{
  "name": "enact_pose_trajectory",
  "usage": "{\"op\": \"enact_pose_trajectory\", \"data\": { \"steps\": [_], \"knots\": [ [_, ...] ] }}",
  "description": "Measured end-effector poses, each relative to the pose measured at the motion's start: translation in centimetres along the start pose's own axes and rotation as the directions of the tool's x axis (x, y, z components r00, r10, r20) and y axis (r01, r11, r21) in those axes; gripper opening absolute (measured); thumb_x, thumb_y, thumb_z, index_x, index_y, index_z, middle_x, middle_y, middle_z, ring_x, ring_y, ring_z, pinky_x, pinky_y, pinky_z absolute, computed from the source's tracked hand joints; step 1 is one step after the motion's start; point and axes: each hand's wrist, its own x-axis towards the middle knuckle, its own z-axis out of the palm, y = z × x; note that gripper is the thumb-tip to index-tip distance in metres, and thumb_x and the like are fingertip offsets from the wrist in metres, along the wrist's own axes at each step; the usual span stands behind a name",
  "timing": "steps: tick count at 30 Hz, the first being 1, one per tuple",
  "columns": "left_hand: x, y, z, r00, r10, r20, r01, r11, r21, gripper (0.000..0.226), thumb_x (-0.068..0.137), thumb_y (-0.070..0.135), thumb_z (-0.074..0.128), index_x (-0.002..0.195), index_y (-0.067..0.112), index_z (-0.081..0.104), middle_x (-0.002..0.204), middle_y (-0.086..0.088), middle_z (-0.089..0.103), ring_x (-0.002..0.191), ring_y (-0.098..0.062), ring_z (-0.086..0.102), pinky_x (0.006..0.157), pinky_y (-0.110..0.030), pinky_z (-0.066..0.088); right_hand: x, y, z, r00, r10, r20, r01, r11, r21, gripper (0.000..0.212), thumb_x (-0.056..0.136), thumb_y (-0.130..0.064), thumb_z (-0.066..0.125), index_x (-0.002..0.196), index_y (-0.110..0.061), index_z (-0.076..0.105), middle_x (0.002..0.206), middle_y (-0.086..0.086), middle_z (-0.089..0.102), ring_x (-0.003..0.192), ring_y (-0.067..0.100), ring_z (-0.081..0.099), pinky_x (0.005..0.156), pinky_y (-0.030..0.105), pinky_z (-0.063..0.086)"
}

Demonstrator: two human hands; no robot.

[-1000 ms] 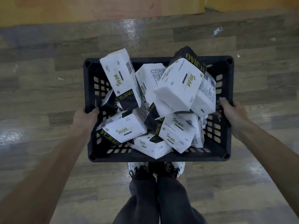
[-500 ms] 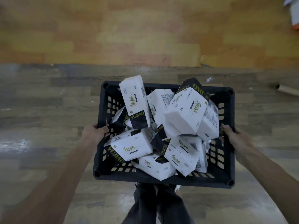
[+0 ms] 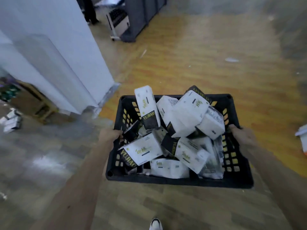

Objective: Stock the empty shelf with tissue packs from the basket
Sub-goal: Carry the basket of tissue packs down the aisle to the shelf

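The left hand (image 3: 108, 134) and right hand (image 3: 243, 135) each grip a side rim of the black basket (image 3: 179, 180), which is piled with tissue packs (image 3: 187, 117).

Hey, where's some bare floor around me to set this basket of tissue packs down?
Free: the yellow floor ahead of the basket, between the white panel and a paper scrap; also the grey floor left of your left hand. Crowded: far left, where small boxes lie beside the panel.
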Motion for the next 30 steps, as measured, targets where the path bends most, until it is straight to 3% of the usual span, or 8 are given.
{"op": "enact_pose_trajectory", "data": {
  "steps": [5, 8, 10, 13, 16, 21, 25, 30],
  "knots": [
    [-0.6, 3.2, -10.6, 0.982, 0.001, -0.187, -0.02, 0.995, -0.098, 0.016, 0.075, -0.002, 0.074, 0.083, -0.01, 0.064, 0.078, -0.02, 0.065, 0.065, -0.03, 0.063, 0.064, -0.042, 0.057, -1.8, -10.9, 4.9, 0.989, -0.131, 0.064, 0.129, 0.991, 0.031, 0.037, 0.096, -0.03, 0.056, 0.091, 0.007, 0.063, 0.064, 0.014, 0.056, 0.054, 0.025, 0.047, 0.054, 0.035, 0.039],
    [1.5, 2.9, -16.4, 0.966, -0.058, -0.251, 0.011, 0.983, -0.184, 0.011, 0.074, -0.01, 0.072, 0.075, -0.01, 0.061, 0.065, -0.023, 0.063, 0.05, -0.027, 0.06, 0.06, -0.04, 0.055, -3.0, -15.4, 10.0, 0.972, -0.19, 0.137, 0.182, 0.981, 0.067, 0.03, 0.094, -0.029, 0.058, 0.088, -0.001, 0.066, 0.073, 0.02, 0.064, 0.058, 0.027, 0.053, 0.055, 0.036, 0.041],
    [3.0, 2.9, -19.7, 0.957, -0.098, -0.274, 0.047, 0.981, -0.189, 0.014, 0.077, -0.011, 0.069, 0.088, -0.016, 0.062, 0.072, -0.027, 0.06, 0.049, -0.029, 0.057, 0.062, -0.044, 0.053, -3.9, -17.8, 14.0, 0.955, -0.217, 0.2, 0.203, 0.975, 0.088, 0.029, 0.094, -0.028, 0.058, 0.087, -0.002, 0.065, 0.071, 0.018, 0.062, 0.058, 0.027, 0.052, 0.054, 0.036, 0.04],
    [3.6, 3.1, -23.8, 0.934, -0.18, -0.31, 0.127, 0.975, -0.182, 0.016, 0.089, -0.008, 0.057, 0.074, -0.007, 0.053, 0.068, -0.017, 0.047, 0.051, -0.031, 0.048, 0.052, -0.037, 0.04, -5.3, -21.0, 20.4, 0.931, -0.23, 0.282, 0.215, 0.973, 0.086, 0.031, 0.094, -0.027, 0.058, 0.084, 0.002, 0.064, 0.069, 0.016, 0.058, 0.059, 0.027, 0.051, 0.055, 0.036, 0.039],
    [5.0, 2.3, -28.5, 0.901, -0.224, -0.372, 0.138, 0.96, -0.243, 0.01, 0.083, -0.008, 0.062, 0.092, -0.01, 0.058, 0.074, -0.02, 0.053, 0.06, -0.031, 0.049, 0.046, -0.033, 0.046, -6.5, -23.6, 26.6, 0.902, -0.238, 0.361, 0.221, 0.971, 0.09, 0.03, 0.094, -0.025, 0.059, 0.086, 0.003, 0.065, 0.07, 0.016, 0.057, 0.061, 0.027, 0.049, 0.057, 0.036, 0.037],
    [8.6, -2.3, -36.7, 0.809, -0.307, -0.501, 0.159, 0.936, -0.315, 0.015, 0.068, -0.002, 0.074, 0.067, -0.003, 0.059, 0.077, -0.022, 0.063, 0.071, -0.031, 0.063, 0.073, -0.046, 0.056, -9.8, -28.1, 36.2, 0.841, -0.265, 0.472, 0.271, 0.961, 0.057, 0.029, 0.093, -0.026, 0.061, 0.087, 0.003, 0.065, 0.072, 0.016, 0.058, 0.063, 0.028, 0.05, 0.059, 0.035, 0.039],
    [10.3, -4.6, -41.5, 0.793, -0.372, -0.482, 0.16, 0.891, -0.425, 0.015, 0.074, 0.001, 0.073, 0.071, -0.001, 0.058, 0.081, -0.022, 0.065, 0.068, -0.029, 0.062, 0.065, -0.036, 0.06, -13.5, -31.6, 44.1, 0.786, -0.236, 0.571, 0.277, 0.961, 0.015, 0.028, 0.094, -0.027, 0.059, 0.091, 0.001, 0.063, 0.071, 0.014, 0.053, 0.059, 0.025, 0.045, 0.054, 0.034, 0.036],
    [14.6, -7.4, -48.4, 0.698, -0.521, -0.491, 0.186, 0.794, -0.578, 0.027, 0.073, 0.002, 0.076, 0.094, -0.012, 0.064, 0.081, -0.024, 0.062, 0.069, -0.034, 0.061, 0.072, -0.048, 0.056, -16.9, -34.8, 55.8, 0.676, -0.193, 0.711, 0.291, 0.957, -0.017, 0.034, 0.089, -0.029, 0.057, 0.103, 0.002, 0.062, 0.069, 0.009, 0.046, 0.058, 0.022, 0.042, 0.059, 0.034, 0.036]
  ]
}}
